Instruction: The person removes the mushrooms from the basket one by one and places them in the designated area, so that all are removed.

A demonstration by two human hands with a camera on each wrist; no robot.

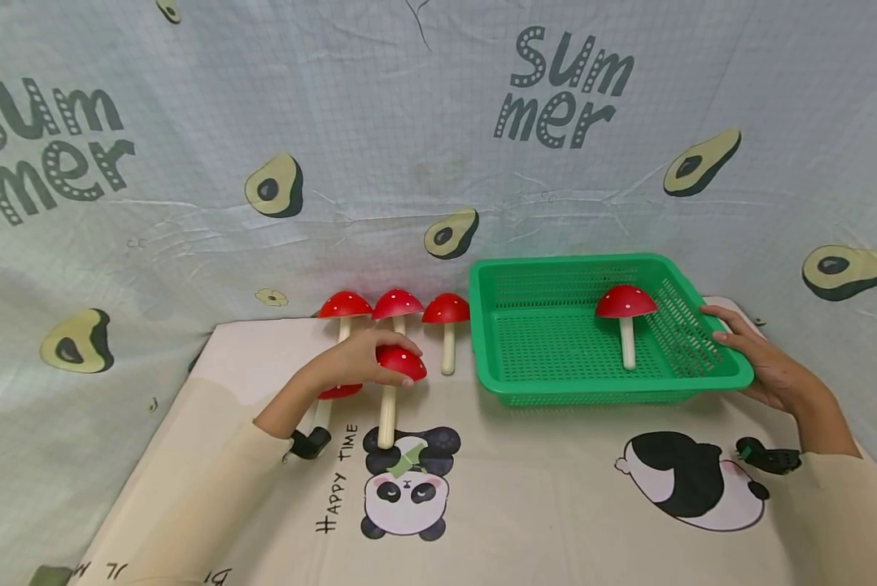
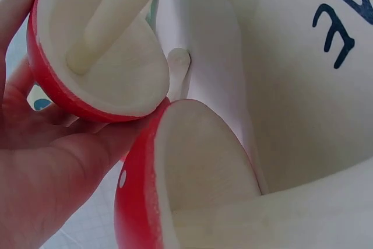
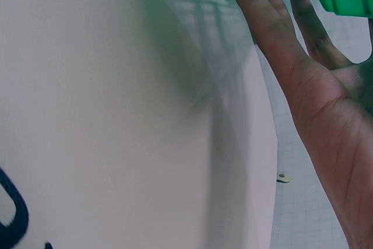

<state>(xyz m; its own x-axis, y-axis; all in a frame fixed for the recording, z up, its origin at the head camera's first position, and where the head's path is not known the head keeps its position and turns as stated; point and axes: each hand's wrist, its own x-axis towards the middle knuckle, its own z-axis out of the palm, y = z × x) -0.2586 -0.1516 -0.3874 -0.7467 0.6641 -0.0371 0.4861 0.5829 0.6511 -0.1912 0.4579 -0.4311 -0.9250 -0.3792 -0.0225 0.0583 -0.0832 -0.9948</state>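
My left hand [image 1: 361, 358] grips the red, white-dotted cap of a toy mushroom [image 1: 386, 415], its pale stem pointing toward me. In the left wrist view the fingers curl behind this cap, and the cap of another mushroom [image 2: 137, 202] is close below. That second one lies partly hidden under my left wrist in the head view. At the right end of a green basket [image 1: 573, 384], my right hand [image 1: 771, 370] holds the rim, thumb over the edge. The right wrist view has its other fingers against the outer wall. One mushroom [image 1: 626, 305] is inside the basket.
Behind my left hand stand three more mushrooms in a row: left [image 1: 345, 304], middle [image 1: 398, 303] and right [image 1: 446, 309], the last beside the basket. A panda-printed cloth [image 1: 519, 496] covers the table. An avocado-patterned sheet [image 1: 380, 106] hangs behind.
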